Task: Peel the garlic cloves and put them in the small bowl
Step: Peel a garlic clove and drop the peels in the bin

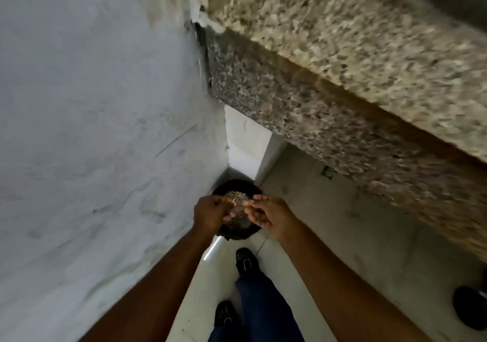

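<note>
Both hands' fingers curl over a dark bin (238, 232): left hand (210, 213) pinching a stalk (233, 201), right hand's (268, 216) grasp unclear

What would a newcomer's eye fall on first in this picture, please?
Probably the two hands, left hand and right hand, held together low in the middle over a dark bin in the floor corner, fingers picking at papery peel. Next, the speckled granite counter slanting across the upper right.

I saw counter (342, 59): speckled polished granite | wall (92, 130): matt, scuffed plaster | floor (329, 223): smooth glossy tile | bin (238, 232): dark, matt | shoes (245, 261): black, slightly shiny
</note>
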